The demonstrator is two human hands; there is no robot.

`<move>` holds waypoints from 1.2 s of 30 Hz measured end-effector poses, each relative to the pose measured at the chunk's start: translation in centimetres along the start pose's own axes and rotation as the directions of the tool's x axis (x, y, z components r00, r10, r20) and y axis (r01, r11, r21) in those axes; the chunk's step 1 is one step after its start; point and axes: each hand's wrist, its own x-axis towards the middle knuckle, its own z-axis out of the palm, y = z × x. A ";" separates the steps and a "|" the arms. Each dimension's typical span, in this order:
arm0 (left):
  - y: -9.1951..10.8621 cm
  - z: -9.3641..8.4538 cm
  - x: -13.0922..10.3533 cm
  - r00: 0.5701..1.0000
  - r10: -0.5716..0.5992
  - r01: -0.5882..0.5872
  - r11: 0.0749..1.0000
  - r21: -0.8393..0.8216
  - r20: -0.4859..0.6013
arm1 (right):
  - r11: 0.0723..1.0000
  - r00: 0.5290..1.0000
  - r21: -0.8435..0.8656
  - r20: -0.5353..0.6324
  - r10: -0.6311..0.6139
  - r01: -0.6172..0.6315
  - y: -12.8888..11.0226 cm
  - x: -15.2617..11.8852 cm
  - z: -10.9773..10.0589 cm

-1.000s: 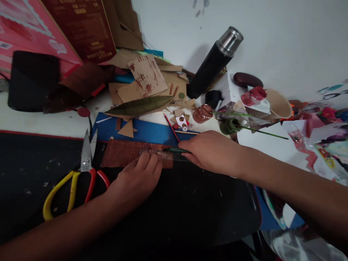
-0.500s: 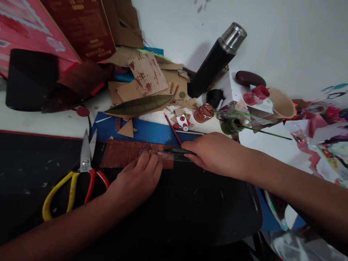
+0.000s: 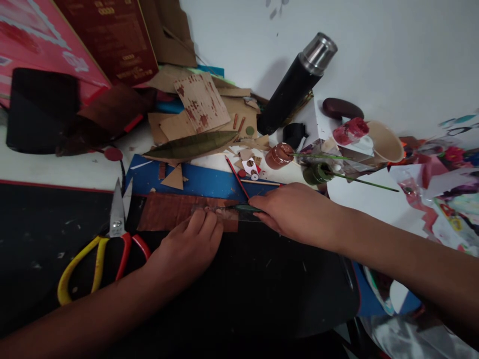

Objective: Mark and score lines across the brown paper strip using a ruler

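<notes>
Head view, looking down on a cluttered worktop [image 3: 56,167] with a black cutting mat [image 3: 243,279] at the near edge. Left hand [image 3: 187,249] flat, fingers spread and pressing down on a clear ruler [image 3: 220,212] laid along the lower edge of a brown card strip [image 3: 168,209]; no closed grip there, only downward pressure, seemingly to keep ruler and strip from sliding. Right hand [image 3: 295,212] closed around a dark green pen-like tool [image 3: 245,207], tip set against the ruler's far edge at the right end of the strip, held low and nearly flat, apparently so the ruler can guide it. Whether blade or pen, cannot tell. Strip lying flat on the mat, just below a blue sheet [image 3: 202,182], touching it along the top edge.

Scissors [image 3: 108,239] with yellow and red handles resting open on the mat to the left, near the strip. Beyond, a heap of cardboard offcuts [image 3: 202,107], a long green leaf shape [image 3: 192,144], a black flask [image 3: 295,82] leaning back, a small brown pot [image 3: 279,155] and a paper cup [image 3: 385,142] on its side.
</notes>
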 end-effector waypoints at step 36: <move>0.0 0.1 0.1 1.000 0.009 -0.009 1.000 0.008 -0.005 | 1.000 1.000 -0.020 -0.009 0.008 -0.008 -0.1 -0.3 0.1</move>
